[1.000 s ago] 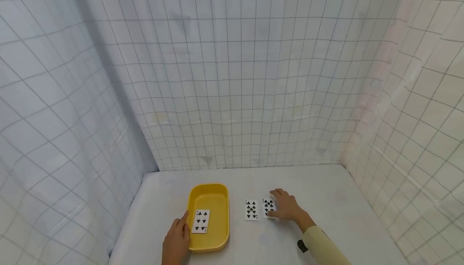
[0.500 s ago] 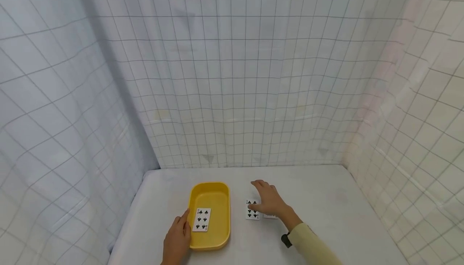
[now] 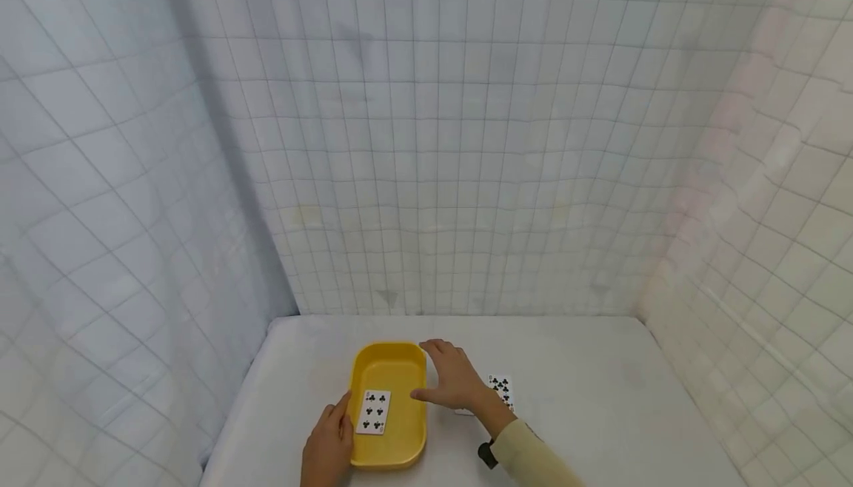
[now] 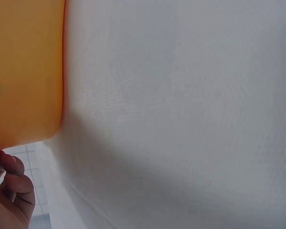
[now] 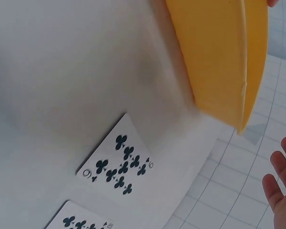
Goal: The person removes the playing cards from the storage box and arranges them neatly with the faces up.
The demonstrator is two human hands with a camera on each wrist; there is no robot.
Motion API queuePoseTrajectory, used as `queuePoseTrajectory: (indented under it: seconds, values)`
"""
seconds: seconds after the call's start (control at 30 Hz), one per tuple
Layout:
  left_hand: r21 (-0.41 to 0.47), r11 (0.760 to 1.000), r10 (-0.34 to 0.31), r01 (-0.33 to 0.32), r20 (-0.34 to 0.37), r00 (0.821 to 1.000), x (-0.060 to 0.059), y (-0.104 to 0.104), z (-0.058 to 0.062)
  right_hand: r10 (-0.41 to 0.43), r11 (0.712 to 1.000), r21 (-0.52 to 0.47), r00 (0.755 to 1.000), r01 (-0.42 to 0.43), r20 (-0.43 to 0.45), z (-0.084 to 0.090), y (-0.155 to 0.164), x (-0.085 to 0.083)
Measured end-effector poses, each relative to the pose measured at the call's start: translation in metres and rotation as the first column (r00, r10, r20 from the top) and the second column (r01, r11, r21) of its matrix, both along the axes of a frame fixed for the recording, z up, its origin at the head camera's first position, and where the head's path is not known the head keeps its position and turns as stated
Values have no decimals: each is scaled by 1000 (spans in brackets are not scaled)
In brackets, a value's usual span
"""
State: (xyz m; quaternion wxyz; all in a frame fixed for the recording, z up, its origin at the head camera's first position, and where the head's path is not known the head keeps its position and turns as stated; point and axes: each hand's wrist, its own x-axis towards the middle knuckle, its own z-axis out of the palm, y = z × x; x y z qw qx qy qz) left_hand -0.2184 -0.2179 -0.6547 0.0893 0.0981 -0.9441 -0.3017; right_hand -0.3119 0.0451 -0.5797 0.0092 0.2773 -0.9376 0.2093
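Note:
A yellow tray (image 3: pixel 403 368) sits on the white table with one clubs card (image 3: pixel 375 411) face up inside it. My left hand (image 3: pixel 329 441) holds the tray's near left rim; its curled fingers (image 4: pixel 10 190) show just below the tray (image 4: pixel 24 71) in the left wrist view. My right hand (image 3: pixel 449 383) hovers with spread fingers at the tray's right rim and holds nothing. Behind it a clubs card (image 3: pixel 502 389) lies on the table. In the right wrist view the nine of clubs (image 5: pixel 118 164) and a second card (image 5: pixel 81 221) lie flat beside the tray (image 5: pixel 219 57).
White gridded cloth walls close in the table (image 3: pixel 586 398) at the back and on both sides. The table's right half holds only the loose cards. A dark band sits on my right wrist (image 3: pixel 487 454).
My right hand has left the two cards on the table and swung left to the tray's right rim. The left hand has stayed on the tray.

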Motion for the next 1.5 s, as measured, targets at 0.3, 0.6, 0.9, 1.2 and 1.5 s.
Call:
queuePoseTrajectory:
  seconds: [0.3, 0.6, 0.9, 1.2, 1.5]
  values:
    - [6, 1000, -5, 5, -24, 1000, -7, 13, -3, 8, 1000, 9, 1000, -9, 9, -11, -25, -6]
    - [-7, 1000, -24, 24, 3, 1000, -6, 15, -7, 0, 999, 34, 985, -6, 172, -36, -48, -5]
    - [-7, 1000, -22, 22, 1, 1000, -4, 16, -4, 67, 953, 291, 994, -88, 81, -51, -64, -6]
    - [17, 999, -32, 32, 0, 999, -2, 16, -8, 77, 913, 396, 995, -97, 65, -66, -74, -3]
    - [-9, 1000, -17, 16, -36, 999, -6, 15, -8, 88, 901, 427, 996, -81, 3, -61, -79, -4]
